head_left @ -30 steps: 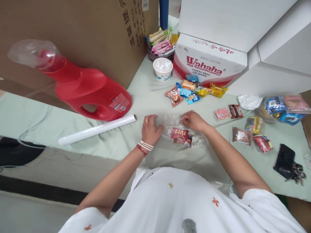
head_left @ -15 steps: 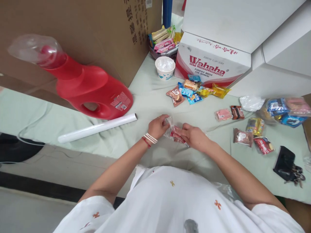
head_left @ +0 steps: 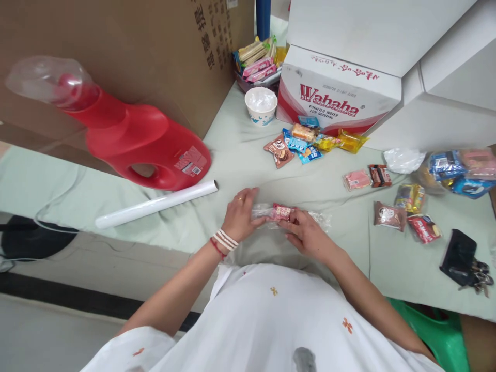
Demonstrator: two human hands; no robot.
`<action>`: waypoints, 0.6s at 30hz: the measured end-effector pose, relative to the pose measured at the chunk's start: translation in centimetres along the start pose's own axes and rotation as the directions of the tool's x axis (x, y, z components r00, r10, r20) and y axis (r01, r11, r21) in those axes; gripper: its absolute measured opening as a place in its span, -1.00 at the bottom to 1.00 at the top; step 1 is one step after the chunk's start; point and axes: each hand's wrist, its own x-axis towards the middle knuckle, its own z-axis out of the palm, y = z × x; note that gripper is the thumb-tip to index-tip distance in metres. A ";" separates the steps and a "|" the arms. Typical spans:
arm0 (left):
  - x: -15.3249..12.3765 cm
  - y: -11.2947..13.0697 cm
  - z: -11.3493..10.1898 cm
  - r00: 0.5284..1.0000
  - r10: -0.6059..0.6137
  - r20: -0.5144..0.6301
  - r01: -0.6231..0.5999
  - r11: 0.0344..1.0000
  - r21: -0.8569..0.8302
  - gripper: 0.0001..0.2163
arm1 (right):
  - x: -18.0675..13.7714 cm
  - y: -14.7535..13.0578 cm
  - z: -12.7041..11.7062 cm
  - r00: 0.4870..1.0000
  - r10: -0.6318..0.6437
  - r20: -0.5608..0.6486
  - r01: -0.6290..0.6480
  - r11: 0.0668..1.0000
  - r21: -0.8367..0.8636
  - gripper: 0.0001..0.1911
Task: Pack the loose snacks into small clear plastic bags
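A clear plastic bag point(head_left: 321, 219) lies stretched on the cloth between my hands, with a small red-wrapped snack point(head_left: 281, 212) in its middle. At the bag's left end is my left hand point(head_left: 239, 216), its thumb on the plastic and its fingers reaching forward over the cloth. My right hand point(head_left: 308, 233) holds the red-wrapped snack at its right end, fingertips bent around it through or against the plastic; I cannot tell which. Ahead of my hands is a pile of wrapped snacks with a brown packet point(head_left: 279, 151) and a blue packet point(head_left: 310, 155).
A red detergent bottle point(head_left: 155, 139) and a white roll point(head_left: 157, 204) lie at left. Behind stand a paper cup point(head_left: 261, 107), a snack basket point(head_left: 242, 82) and a Wahaha carton point(head_left: 333, 98). Several packets, including a brown one point(head_left: 389, 216), a filled bag point(head_left: 461, 170) and a black key pouch point(head_left: 458, 256) are at right.
My left hand has moved left and slightly down, its fingers more extended. The bag and red-wrapped snack now lie flatter and straighter between my hands.
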 end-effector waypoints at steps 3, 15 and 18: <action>-0.9 1.1 -0.3 0.987 -0.105 0.122 0.104 0.994 0.020 -0.76 | -0.7 0.0 -0.1 1.000 0.015 -0.025 -0.014 0.999 0.039 -0.64; 0.8 8.2 5.1 0.989 -0.006 0.147 0.041 0.971 -0.235 -0.66 | -1.1 1.3 0.4 0.989 -0.002 -0.149 0.035 0.976 0.215 -0.66; 0.5 8.6 6.6 0.990 0.027 0.139 -0.037 0.997 0.069 -0.69 | -2.3 1.8 0.7 0.909 0.238 -0.343 -0.165 0.959 0.230 -0.67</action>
